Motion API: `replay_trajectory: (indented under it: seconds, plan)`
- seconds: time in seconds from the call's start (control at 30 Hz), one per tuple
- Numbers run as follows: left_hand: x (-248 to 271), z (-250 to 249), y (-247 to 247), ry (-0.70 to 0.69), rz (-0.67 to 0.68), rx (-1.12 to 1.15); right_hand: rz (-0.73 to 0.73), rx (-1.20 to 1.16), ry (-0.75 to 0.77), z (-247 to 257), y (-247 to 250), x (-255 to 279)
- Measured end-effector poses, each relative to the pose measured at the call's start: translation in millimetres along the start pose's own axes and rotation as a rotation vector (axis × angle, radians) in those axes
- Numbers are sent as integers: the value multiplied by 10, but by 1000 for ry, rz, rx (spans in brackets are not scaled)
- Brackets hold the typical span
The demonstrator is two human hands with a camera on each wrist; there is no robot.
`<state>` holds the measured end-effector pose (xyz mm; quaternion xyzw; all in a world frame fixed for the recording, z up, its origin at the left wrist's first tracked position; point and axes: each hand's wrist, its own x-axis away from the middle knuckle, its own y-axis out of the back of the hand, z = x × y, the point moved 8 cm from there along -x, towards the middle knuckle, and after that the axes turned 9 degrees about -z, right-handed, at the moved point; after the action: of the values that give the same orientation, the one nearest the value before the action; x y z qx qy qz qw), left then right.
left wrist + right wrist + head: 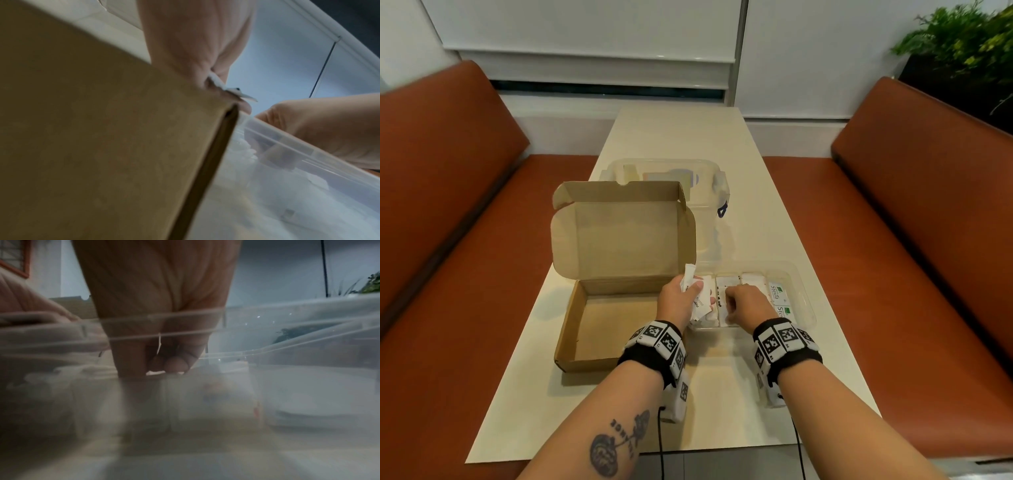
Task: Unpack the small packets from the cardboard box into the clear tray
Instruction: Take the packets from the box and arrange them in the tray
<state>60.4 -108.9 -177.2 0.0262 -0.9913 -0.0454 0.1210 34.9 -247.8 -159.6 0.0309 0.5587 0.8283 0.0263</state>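
Cream table (681, 144) between rust-brown benches (441, 212); left hand (677, 297) pinches white packets (690, 279), right hand (748, 303) curled in clear tray (806, 298), grip unclear.

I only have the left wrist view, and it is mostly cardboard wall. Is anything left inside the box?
Observer: No. In the head view the visible floor of the cardboard box is bare.
Operator: What is the left hand holding?
Observer: The left hand grips a bunch of white packets over the left end of the clear tray.
Operator: And the right hand?
Observer: The right hand is down in the tray's middle, fingers curled. I cannot tell whether it grips anything.
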Motion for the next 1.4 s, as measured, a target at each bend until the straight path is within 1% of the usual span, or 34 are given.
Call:
replay_trajectory:
  seconds: [0.03,0.1,0.17,0.2,0.23,0.3,0.37,0.43,0.6,0.73,0.87,0.97,1.07,1.13,1.23,1.33,1.4]
  plan:
    - [1,-5,2,-2,-1,0,-24,-30,-9,-7,25,-2]
    - [-2,-24,15,-12,-11,-19,-128,-133,-24,-7,137,-12]
    - [-4,-40,19,-18,-17,-38,-238,-279,-37,15,267,-2]
    - [-8,-45,21,-18,-22,-49,-261,-355,-42,37,304,7]
    - [-10,-51,28,-20,-34,-68,-257,-421,-41,73,319,17]
    - [-10,-66,41,-30,-63,-103,-183,-502,-27,180,287,39]
    - [-3,-78,43,-30,-78,-112,-76,-494,-21,266,187,61]
    - [-1,-72,42,-15,-89,-108,-33,-454,-23,298,107,78]
    - [-4,-56,48,8,-103,-77,-63,-471,-49,303,93,88]
    - [4,-31,59,18,-101,-19,-76,-604,-131,202,110,81]
    - [25,18,23,106,-56,112,-108,-681,-174,100,143,93]
    - [51,36,-15,154,-18,207,-151,-816,-227,37,192,98]
    - [64,14,-35,156,-1,216,-180,-1010,-307,-42,248,93]
    - [58,-13,-32,153,-7,219,-192,-1078,-345,-105,306,99]
    - [60,-73,-43,148,10,197,-203,-1030,-318,-191,438,83]
    - [102,-155,-113,135,86,160,-130,-949,-251,-186,515,29]
    - [130,-190,-164,132,134,165,-73,-907,-237,-181,535,-8]
